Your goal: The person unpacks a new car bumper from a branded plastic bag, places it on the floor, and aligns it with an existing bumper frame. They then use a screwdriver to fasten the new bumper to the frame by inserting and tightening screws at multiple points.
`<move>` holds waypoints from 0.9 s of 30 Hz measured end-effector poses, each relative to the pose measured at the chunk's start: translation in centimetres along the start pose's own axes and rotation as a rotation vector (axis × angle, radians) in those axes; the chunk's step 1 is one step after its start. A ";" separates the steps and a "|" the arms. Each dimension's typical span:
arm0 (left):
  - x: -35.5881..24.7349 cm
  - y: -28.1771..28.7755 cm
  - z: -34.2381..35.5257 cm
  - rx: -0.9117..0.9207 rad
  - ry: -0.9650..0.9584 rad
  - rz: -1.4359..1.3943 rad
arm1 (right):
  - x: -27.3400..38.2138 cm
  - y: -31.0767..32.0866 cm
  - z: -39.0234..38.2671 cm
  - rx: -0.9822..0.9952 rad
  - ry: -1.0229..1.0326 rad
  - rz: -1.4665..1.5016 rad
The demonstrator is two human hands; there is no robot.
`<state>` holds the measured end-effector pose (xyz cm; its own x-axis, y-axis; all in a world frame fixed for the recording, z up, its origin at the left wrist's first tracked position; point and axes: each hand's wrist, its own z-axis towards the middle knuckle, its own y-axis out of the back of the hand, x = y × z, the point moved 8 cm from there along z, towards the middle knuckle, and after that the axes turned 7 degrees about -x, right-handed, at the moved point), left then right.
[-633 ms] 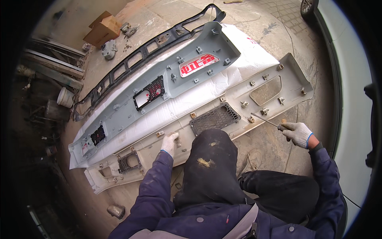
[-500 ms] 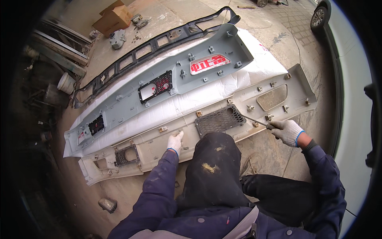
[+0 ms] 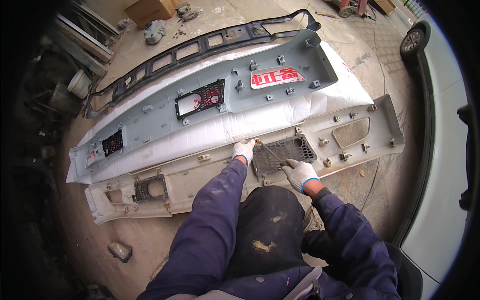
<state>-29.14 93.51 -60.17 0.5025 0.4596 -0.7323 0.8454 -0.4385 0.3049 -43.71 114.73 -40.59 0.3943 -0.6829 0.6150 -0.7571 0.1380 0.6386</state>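
A long off-white plastic panel lies across the ground in front of me, its inner side up, with several small clips along it. My right hand, in a white knit glove with a blue cuff, is closed round a screwdriver. The thin shaft of this screwdriver slants up to the left over a black honeycomb grille set in the panel. Its tip is at a brownish clip on the panel's far edge. My gloved left hand has its fingers closed at that clip; the fingertips are partly hidden.
Beyond lies a similar grey panel on white padded wrap, then a black metal frame. A cardboard box, a grey metal housing and a bucket stand farther off. At right is a light-coloured car; a lamp lies lower left.
My right hand has brought the screwdriver left from the grille's right end to the far-edge clip. My left hand has moved right and up along the panel to the same clip. The view has shifted slightly.
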 end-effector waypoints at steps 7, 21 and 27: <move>-1.3 -0.2 -1.3 0.045 0.148 -0.103 | -1.1 -1.1 0.3 0.005 -0.063 0.076; -1.4 -1.1 -0.7 0.123 0.188 -0.015 | 1.5 3.2 4.7 0.081 0.149 -0.283; -1.2 -0.8 -0.5 0.111 0.174 -0.017 | 5.5 4.0 5.3 0.058 0.391 -0.618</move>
<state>-30.37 93.70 -59.21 0.5198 0.5902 -0.6176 0.8339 -0.5074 0.2169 -47.33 107.75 -37.15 0.9069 -0.3167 0.2778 -0.3587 -0.2348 0.9034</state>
